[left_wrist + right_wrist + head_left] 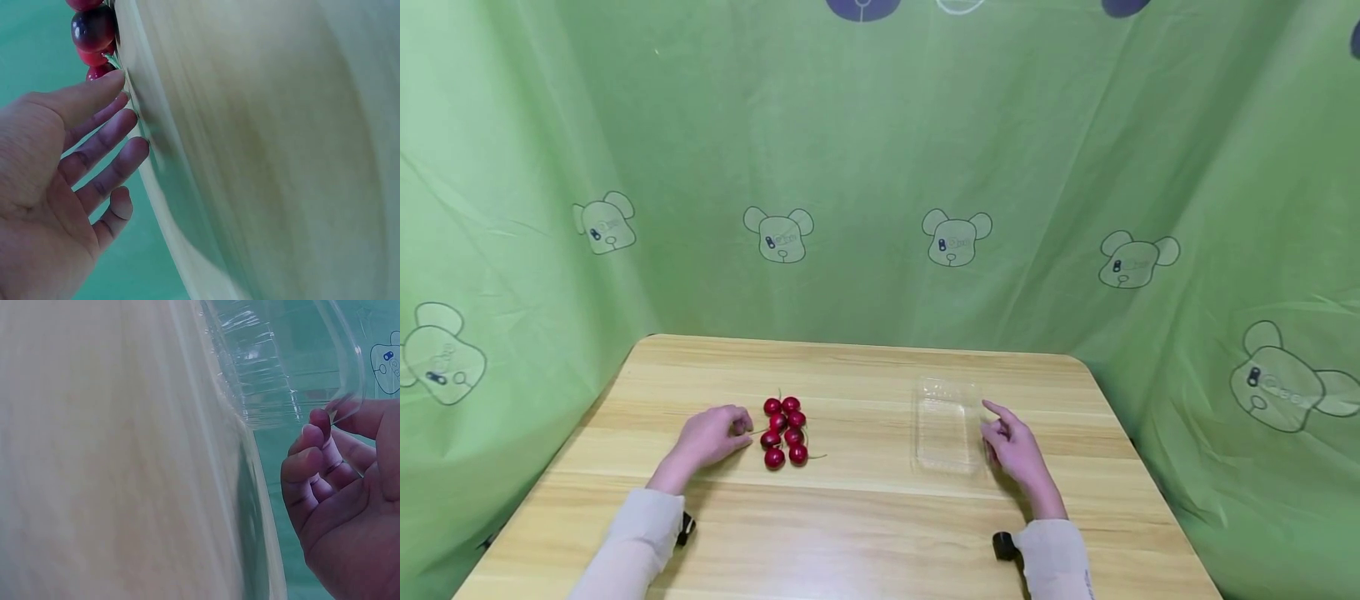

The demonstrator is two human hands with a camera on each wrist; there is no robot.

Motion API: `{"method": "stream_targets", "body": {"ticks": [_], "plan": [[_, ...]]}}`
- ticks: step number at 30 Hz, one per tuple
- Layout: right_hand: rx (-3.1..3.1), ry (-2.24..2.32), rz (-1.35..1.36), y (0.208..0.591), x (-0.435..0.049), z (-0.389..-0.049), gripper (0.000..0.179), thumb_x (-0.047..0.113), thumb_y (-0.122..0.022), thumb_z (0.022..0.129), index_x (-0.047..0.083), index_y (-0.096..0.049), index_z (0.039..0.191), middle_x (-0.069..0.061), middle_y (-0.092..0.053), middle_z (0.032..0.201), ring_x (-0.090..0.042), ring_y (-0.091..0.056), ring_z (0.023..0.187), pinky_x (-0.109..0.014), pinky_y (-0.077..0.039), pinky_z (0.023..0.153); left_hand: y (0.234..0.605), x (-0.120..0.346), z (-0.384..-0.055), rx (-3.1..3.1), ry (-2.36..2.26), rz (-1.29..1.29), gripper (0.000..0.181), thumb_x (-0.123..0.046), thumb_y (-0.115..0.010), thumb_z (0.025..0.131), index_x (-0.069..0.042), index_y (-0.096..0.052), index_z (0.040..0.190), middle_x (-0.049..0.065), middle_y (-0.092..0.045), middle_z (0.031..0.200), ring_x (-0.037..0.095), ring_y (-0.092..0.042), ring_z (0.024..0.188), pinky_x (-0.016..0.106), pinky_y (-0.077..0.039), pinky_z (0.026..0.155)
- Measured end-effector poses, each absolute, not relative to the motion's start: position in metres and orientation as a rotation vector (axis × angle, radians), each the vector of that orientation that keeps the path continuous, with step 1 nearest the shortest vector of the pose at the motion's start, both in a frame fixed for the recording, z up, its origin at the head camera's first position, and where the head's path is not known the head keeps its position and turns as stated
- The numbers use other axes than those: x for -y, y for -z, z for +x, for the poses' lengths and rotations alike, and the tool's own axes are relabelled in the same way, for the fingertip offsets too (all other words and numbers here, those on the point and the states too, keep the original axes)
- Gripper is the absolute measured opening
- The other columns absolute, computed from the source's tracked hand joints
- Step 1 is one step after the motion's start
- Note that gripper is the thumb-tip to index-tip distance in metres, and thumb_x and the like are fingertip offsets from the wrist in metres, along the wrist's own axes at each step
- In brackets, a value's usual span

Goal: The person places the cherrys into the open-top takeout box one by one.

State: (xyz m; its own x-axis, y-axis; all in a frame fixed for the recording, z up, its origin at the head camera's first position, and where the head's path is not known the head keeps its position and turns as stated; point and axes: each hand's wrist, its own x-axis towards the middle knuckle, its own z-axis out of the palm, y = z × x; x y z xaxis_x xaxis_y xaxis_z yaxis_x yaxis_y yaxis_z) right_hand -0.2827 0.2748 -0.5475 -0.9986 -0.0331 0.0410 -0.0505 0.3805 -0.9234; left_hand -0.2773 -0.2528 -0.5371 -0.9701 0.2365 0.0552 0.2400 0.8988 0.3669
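Several red cherries [777, 422] with thin stems lie in a cluster on the wooden table. My left hand [711, 435] is just left of them, its loosely bent fingers at the end of a stem. In the left wrist view the thumb [103, 86] overlaps this stem, below a dark red cherry [94, 29]. To the right stands a clear plastic container [947, 462]. Beside its right edge is my right hand [1017, 446], index finger extended. The right wrist view shows thumb and fingertips right at the corner of the container [281, 369].
The light wooden table [850, 533] is surrounded at the back and sides by a green curtain [865, 292] printed with bear heads. A black wrist camera [1003, 546] sits by the right sleeve, another [685, 528] by the left sleeve.
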Motion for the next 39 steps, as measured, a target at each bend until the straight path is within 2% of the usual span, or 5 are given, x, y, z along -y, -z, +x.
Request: {"method": "stream_targets", "body": {"ticks": [7, 11, 18, 30, 39], "plan": [[2.623, -1.71, 0.083, 0.546, -0.275, -0.283, 0.054, 0.006, -0.056, 0.105, -0.001, -0.039, 0.156, -0.023, -0.065, 0.088, -0.017, -0.055, 0.053, -0.029, -0.049, 0.049, 0.538, 0.252, -0.278, 3.039, 0.579, -0.404, 0.011, -0.019, -0.081, 0.089, -0.021, -0.07, 0.09, -0.009, -0.067, 0.081, 0.009, -0.06, 0.076, 0.038, -0.053, 0.073], [2.645, -1.728, 0.088, 0.529, -0.27, -0.275, 0.053, 0.003, -0.055, 0.105, -0.005, -0.038, 0.155, -0.027, -0.065, 0.09, -0.021, -0.057, 0.055, -0.03, -0.05, 0.05, 0.538, 0.249, -0.277, 3.029, 0.571, -0.412, 0.011, -0.017, -0.079, 0.09, -0.021, -0.069, 0.087, -0.009, -0.066, 0.08, 0.01, -0.06, 0.076, 0.038, -0.053, 0.073], [2.639, -1.709, 0.076, 0.549, -0.276, -0.284, 0.052, 0.005, -0.056, 0.105, 0.003, -0.041, 0.156, -0.026, -0.064, 0.09, -0.016, -0.054, 0.054, -0.027, -0.048, 0.049, 0.538, 0.247, -0.277, 3.013, 0.549, -0.408, 0.012, -0.016, -0.077, 0.093, -0.02, -0.069, 0.084, -0.008, -0.066, 0.079, 0.01, -0.06, 0.075, 0.038, -0.053, 0.072], [2.669, -1.682, 0.086, 0.547, -0.278, -0.284, 0.053, 0.009, -0.057, 0.106, 0.005, -0.041, 0.156, -0.024, -0.064, 0.092, -0.013, -0.053, 0.056, -0.027, -0.048, 0.05, 0.54, 0.249, -0.277, 2.99, 0.576, -0.371, 0.01, -0.019, -0.076, 0.093, -0.022, -0.071, 0.086, -0.007, -0.072, 0.084, 0.013, -0.066, 0.079, 0.042, -0.057, 0.077], [2.682, -1.661, 0.095, 0.547, -0.278, -0.285, 0.052, 0.01, -0.057, 0.107, 0.005, -0.042, 0.156, -0.024, -0.064, 0.094, -0.014, -0.055, 0.058, -0.026, -0.048, 0.052, 0.538, 0.249, -0.278, 2.931, 0.619, -0.354, 0.008, -0.021, -0.077, 0.093, -0.02, -0.071, 0.088, -0.007, -0.07, 0.081, 0.009, -0.059, 0.071, 0.033, -0.051, 0.067]]}}
